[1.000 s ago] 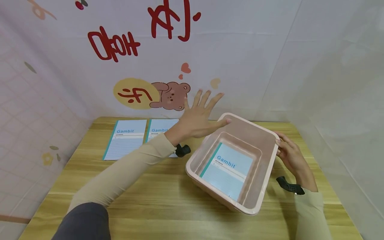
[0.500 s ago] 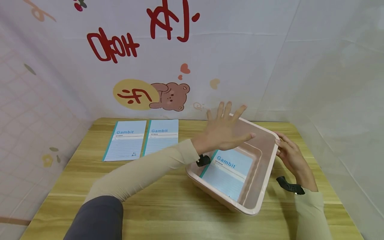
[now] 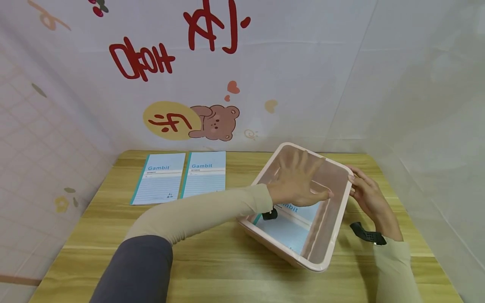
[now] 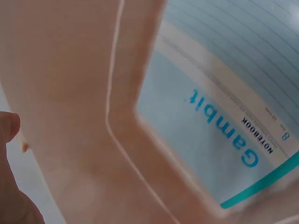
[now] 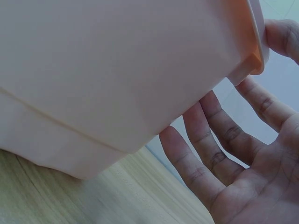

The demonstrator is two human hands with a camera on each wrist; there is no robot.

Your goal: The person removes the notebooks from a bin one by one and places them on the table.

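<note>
A pink plastic bin (image 3: 282, 248) stands turned at an angle on the wooden table, with a blue and white Gambit notebook (image 3: 286, 229) flat on its floor. My left hand (image 3: 297, 183), fingers spread, is over the bin and covers part of that notebook; it holds nothing. In the left wrist view the notebook (image 4: 201, 116) lies beyond the bin wall (image 4: 60, 84). My right hand (image 3: 369, 195) grips the bin's right rim near its back corner. The right wrist view shows the right hand (image 5: 252, 172) with thumb at the rim and fingertips against the outer wall (image 5: 117, 70).
Two more Gambit notebooks, one at the left (image 3: 159, 179) and one beside it (image 3: 204, 174), lie flat at the back left of the table (image 3: 212, 269). Behind stands a white backdrop (image 3: 303, 63) with red characters and a bear drawing. Each wrist wears a black band.
My left hand has moved right and down from behind the bin's left side to over its inside, uncovering the second loose notebook. My right hand and the bin have barely moved.
</note>
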